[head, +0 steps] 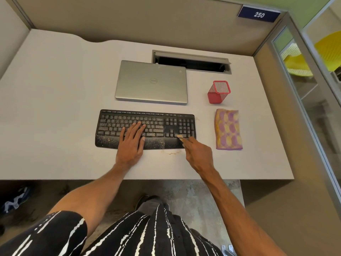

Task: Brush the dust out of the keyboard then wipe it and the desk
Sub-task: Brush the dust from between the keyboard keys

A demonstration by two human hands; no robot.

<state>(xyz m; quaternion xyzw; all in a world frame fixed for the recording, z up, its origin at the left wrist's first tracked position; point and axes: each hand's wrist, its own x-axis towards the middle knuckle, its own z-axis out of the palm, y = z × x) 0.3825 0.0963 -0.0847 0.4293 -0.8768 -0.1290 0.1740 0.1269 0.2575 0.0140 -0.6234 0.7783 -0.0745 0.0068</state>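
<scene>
Keyboard (145, 124): long axis left-right, dust mostly left of brush (180, 136).
Left hand (132, 143): flat, pressing keys.
Right hand (200, 156): pinching brush.

Open desk (55, 108) left of keyboard (110, 126); laptop (151, 82) behind (cloth (228, 129), cup (218, 92) right)

- Keyboard (158, 126): black body, grey keys, speckled with pale tan dust, thickest on the left keys and palm rest.
- Brush (179, 136): pale beige bristles.
- Cloth (228, 129): purple and yellow blotches, with a purple edge.
- Pen holder (218, 92): red mesh.
- Laptop (151, 82): silver-grey lid.
- Tabletop (55, 108): off-white, with a tan dust streak by the keyboard's near edge.
- Sign (258, 14): dark blue, white numerals "250".
- Garment (147, 233): black with broken white stripes.
- Floor (193, 196): mottled grey.
</scene>
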